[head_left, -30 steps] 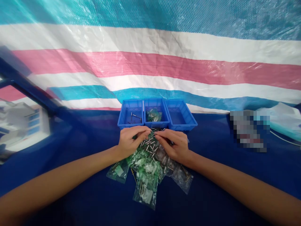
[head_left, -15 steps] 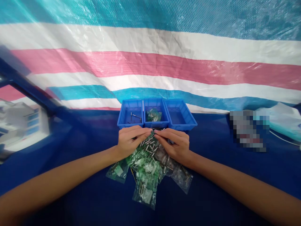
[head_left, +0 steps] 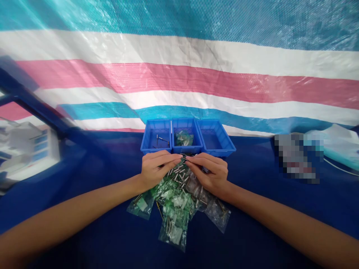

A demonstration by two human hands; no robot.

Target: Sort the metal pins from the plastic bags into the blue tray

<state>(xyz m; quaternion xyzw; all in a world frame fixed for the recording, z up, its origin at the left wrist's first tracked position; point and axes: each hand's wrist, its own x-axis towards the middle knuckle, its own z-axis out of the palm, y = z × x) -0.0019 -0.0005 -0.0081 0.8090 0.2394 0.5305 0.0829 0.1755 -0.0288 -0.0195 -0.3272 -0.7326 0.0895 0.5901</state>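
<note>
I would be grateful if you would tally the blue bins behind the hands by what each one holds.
Bin with metal pins: 1
Bin with green and white pieces: 1
Bin with nothing showing inside: 1
Total: 3 blue bins

There are 3 blue bins (head_left: 216, 151), 2 hands (head_left: 154, 170) and, in a jumbled heap, perhaps 5 clear bags (head_left: 172, 231).
</note>
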